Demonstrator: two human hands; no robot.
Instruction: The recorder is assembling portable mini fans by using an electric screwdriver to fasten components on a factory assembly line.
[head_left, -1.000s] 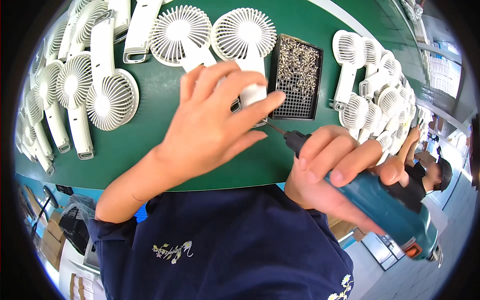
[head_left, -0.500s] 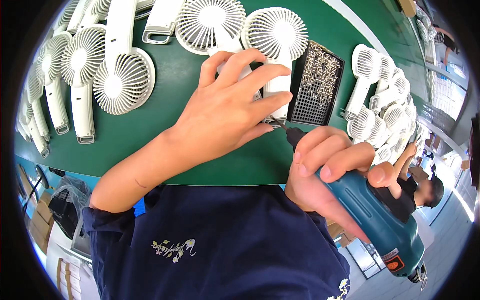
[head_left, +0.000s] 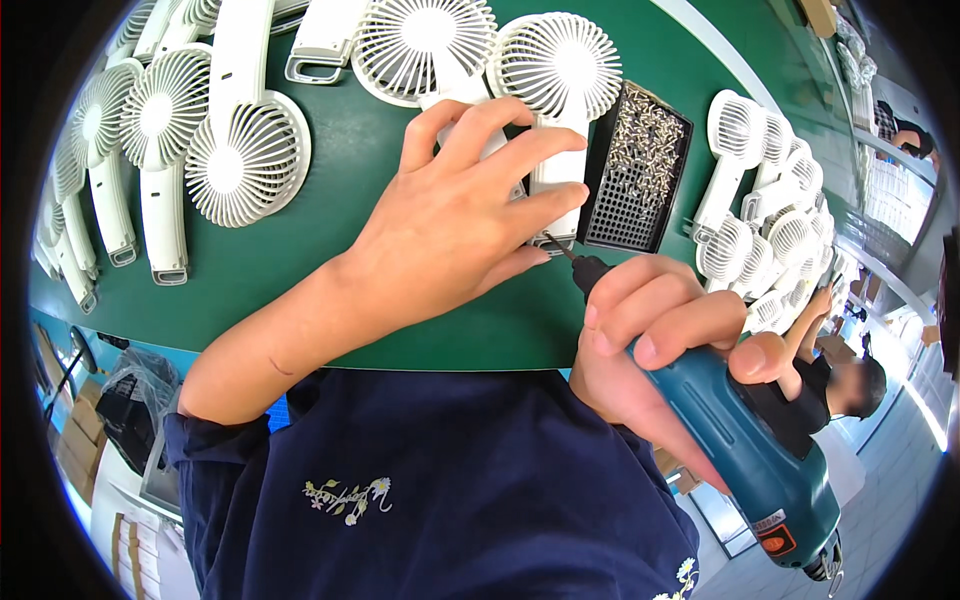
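Note:
A white handheld fan (head_left: 562,110) lies on the green table with its handle toward me. My left hand (head_left: 450,205) grips that handle, thumb near its lower end and fingers spread across it. In my right hand (head_left: 650,315) is a teal electric screwdriver (head_left: 745,425), held at a slant. Its thin bit reaches the looped bottom end of the handle, beside my left thumb. Whether a screw sits under the tip is too small to tell. Another white fan (head_left: 425,35) lies beside it, its handle partly hidden by my left hand.
A black tray (head_left: 612,212) of small metal screws stands right of the gripped fan. More white fans (head_left: 230,165) lie at the left, and a pile of fans (head_left: 740,130) spreads along the right. A person (head_left: 840,385) works farther right. The green table (head_left: 430,345) ends before my body.
The screwdriver's rear end has swung slightly left and down, while its tip stays at the handle's end. My left hand keeps its grip on the fan.

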